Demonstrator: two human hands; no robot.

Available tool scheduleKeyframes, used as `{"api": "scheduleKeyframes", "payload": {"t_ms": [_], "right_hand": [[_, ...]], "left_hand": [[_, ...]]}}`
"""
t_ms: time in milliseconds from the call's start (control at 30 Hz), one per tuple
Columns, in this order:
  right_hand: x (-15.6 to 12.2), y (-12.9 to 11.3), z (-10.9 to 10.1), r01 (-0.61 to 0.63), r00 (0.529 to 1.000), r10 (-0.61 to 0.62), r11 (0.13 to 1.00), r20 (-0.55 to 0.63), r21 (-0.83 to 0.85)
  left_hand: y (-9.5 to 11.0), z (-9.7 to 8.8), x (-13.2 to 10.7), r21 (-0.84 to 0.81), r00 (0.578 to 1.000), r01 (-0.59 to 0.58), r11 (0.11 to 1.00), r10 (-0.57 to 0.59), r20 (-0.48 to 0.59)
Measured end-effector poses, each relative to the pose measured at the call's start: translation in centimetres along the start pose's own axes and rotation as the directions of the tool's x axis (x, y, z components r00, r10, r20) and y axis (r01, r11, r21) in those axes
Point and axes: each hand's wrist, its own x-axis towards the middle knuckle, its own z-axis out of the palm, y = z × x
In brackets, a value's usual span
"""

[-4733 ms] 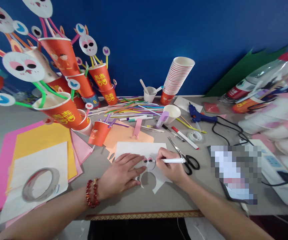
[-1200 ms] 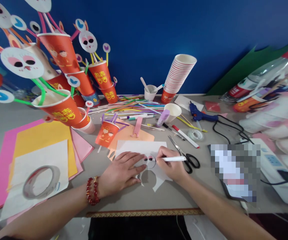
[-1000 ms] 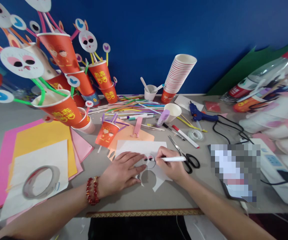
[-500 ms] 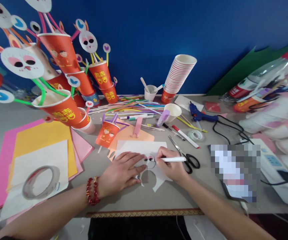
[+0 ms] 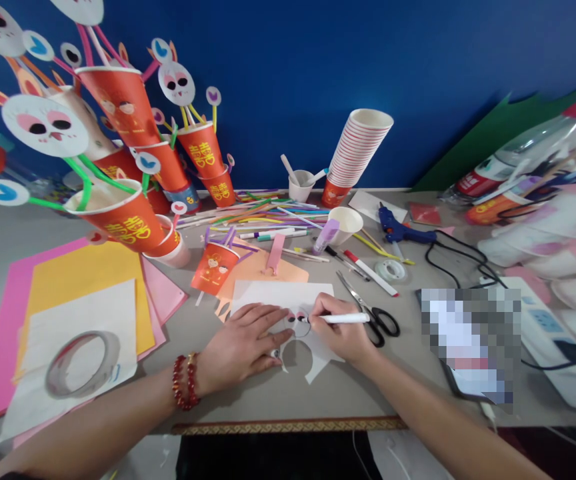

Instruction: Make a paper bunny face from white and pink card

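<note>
A white sheet of paper (image 5: 318,293) with cut-outs along its near edge lies in front of me. A round face with dark eyes (image 5: 297,327) is drawn on it. My left hand (image 5: 248,337) rests flat on the sheet's left part, fingers stretched toward the drawing. My right hand (image 5: 338,327) is closed around a white marker (image 5: 351,319), its tip hidden by the fingers at the drawing's right eye. Just right of that hand lie black-handled scissors (image 5: 383,323). Beyond the sheet, a red paper cup (image 5: 217,267) with purple pipe cleaners stands on orange paper.
Tall rabbit-faced cup figures (image 5: 123,220) crowd the left. Coloured paper with a tape roll (image 5: 82,363) lies before them. Stacked paper cups (image 5: 361,147), pipe cleaners (image 5: 263,210) and a blue glue gun (image 5: 398,230) are at the back. A phone (image 5: 468,353) and power strip (image 5: 543,327) lie right.
The marker in my right hand has tilted very slightly at the drawn eye. My left hand stays in place on the sheet.
</note>
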Motion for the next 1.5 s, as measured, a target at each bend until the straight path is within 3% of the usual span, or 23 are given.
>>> {"api": "scheduleKeyframes", "payload": {"t_ms": [167, 1500], "right_hand": [[-0.03, -0.05, -0.04, -0.005, 0.998, 0.007, 0.999, -0.056, 0.040], [-0.11, 0.13, 0.01, -0.002, 0.999, 0.002, 1.000, -0.034, 0.028]], "left_hand": [[-0.04, 0.05, -0.01, 0.002, 1.000, -0.002, 1.000, 0.002, 0.000], [-0.06, 0.05, -0.04, -0.008, 1.000, -0.005, 1.000, 0.005, -0.007]]}}
